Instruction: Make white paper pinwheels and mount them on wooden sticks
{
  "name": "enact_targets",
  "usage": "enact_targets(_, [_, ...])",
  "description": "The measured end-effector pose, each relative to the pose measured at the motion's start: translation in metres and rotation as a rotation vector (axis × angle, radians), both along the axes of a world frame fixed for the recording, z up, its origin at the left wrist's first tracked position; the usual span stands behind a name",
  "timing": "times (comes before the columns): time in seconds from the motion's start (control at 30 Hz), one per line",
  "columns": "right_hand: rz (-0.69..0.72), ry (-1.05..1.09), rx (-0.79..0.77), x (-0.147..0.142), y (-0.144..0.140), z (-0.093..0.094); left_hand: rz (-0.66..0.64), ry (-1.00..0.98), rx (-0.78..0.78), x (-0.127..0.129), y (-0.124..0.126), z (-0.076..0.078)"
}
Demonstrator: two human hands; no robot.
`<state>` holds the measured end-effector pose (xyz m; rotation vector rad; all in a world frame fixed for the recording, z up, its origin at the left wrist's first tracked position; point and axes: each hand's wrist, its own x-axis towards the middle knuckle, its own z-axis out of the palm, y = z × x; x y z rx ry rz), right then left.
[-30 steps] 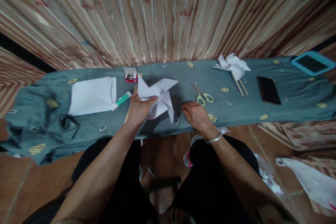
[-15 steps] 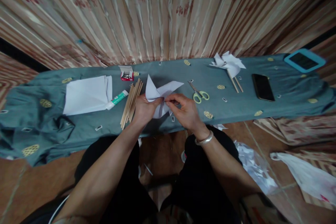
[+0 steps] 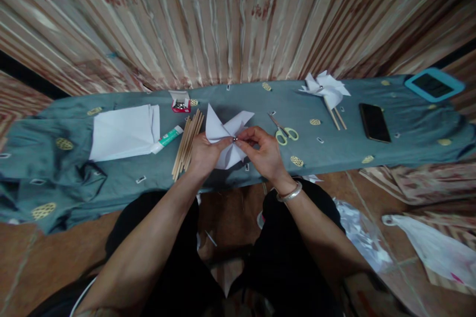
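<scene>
A long table under a grey-green cloth (image 3: 260, 101) ran across the view in front of a striped curtain (image 3: 238, 20). On it lay a stack of white paper (image 3: 124, 131) at the left, a glue tube (image 3: 167, 139) just beside it, a small red box (image 3: 180, 104) of pins behind, and a bundle of wooden sticks (image 3: 187, 144) lying close against the left hand (image 3: 203, 154). Green-handled scissors (image 3: 283, 132) lay just right of the right hand (image 3: 262, 151). Farther right were a finished pinwheel (image 3: 326, 87) on sticks, a black phone (image 3: 374, 122) and a tablet (image 3: 434, 84) in a blue case.

The white paper pinwheel (image 3: 225, 138) was held over the near edge of the table between both hands, nothing blocking it. The left hand gripped it from the left, and the right hand pinched a small pin (image 3: 234, 139) at its centre. Its blades fanned outward, the tallest pointing away toward the curtain; it had no clear long axis.
</scene>
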<state>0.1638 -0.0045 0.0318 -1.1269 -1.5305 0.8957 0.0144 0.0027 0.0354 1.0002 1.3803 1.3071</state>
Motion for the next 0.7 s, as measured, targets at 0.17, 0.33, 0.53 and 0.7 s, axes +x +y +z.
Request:
enact_targets(0.17, [0.028,0.042,-0.023,-0.001,0.0,-0.002,-0.008,-0.053,-0.022,0.0,-0.002,0.002])
enact_targets(0.33, [0.053,0.108,-0.057,-0.001,0.001,-0.006,-0.011,-0.045,-0.035,-0.002,-0.001,0.003])
enact_targets(0.53, [0.065,0.125,-0.08,-0.001,0.001,-0.007,-0.041,-0.026,-0.027,-0.004,-0.004,0.008])
enact_targets(0.7, [0.024,0.067,-0.045,-0.001,-0.004,-0.003,-0.068,0.003,-0.028,-0.005,-0.006,0.013])
